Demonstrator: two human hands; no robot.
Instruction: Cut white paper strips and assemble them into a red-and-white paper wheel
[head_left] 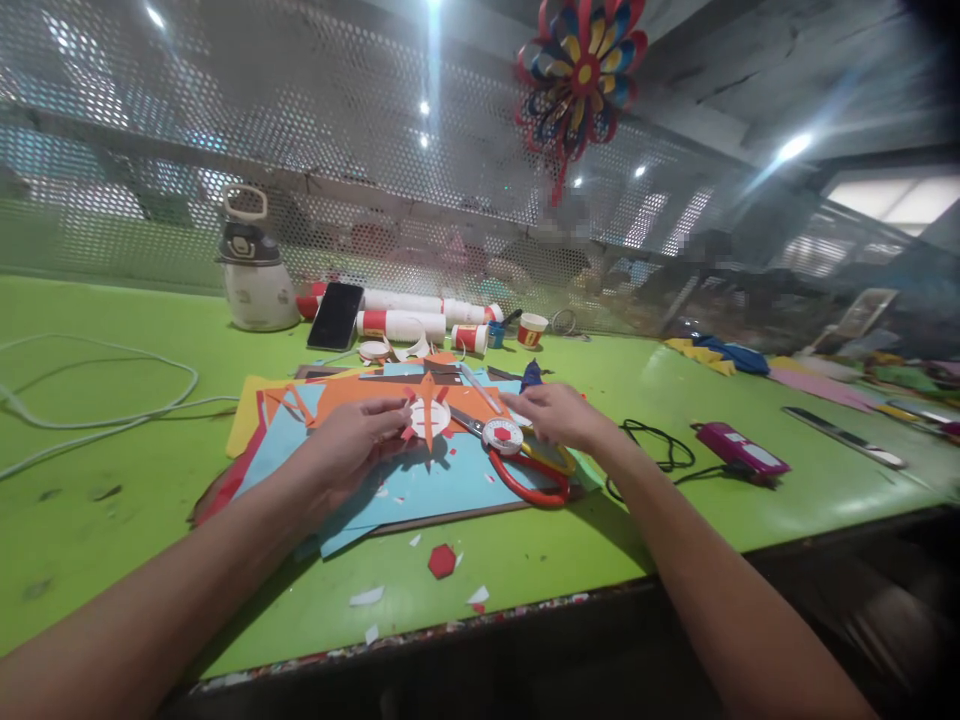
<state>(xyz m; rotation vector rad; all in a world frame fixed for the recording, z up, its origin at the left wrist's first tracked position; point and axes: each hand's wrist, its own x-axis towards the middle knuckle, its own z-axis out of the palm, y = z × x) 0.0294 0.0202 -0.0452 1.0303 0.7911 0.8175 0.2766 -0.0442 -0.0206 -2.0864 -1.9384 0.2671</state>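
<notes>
My left hand [351,440] pinches a paper cut-out [429,412] by its left edge. It is a white disc with red tabs and a pointed orange strip across it, held over light blue paper [442,490]. My right hand [556,412] hovers over the scissors, fingers bent together. A thin pale stick [480,388] ends at its fingertips; whether they grip it is unclear. Large scissors with red and yellow handles [529,492] lie under that hand. On them rests a white paper disc with a red centre [502,435]. A small dark blue object [531,376] stands behind the fingers.
Behind the papers are a phone [335,316], a white flask [259,280], paper cups [532,330] and cup stacks [401,326]. A purple device [741,453] with a black cable lies right. A red hexagon [442,561] and scraps lie near the front edge. A white cable [150,420] curls left.
</notes>
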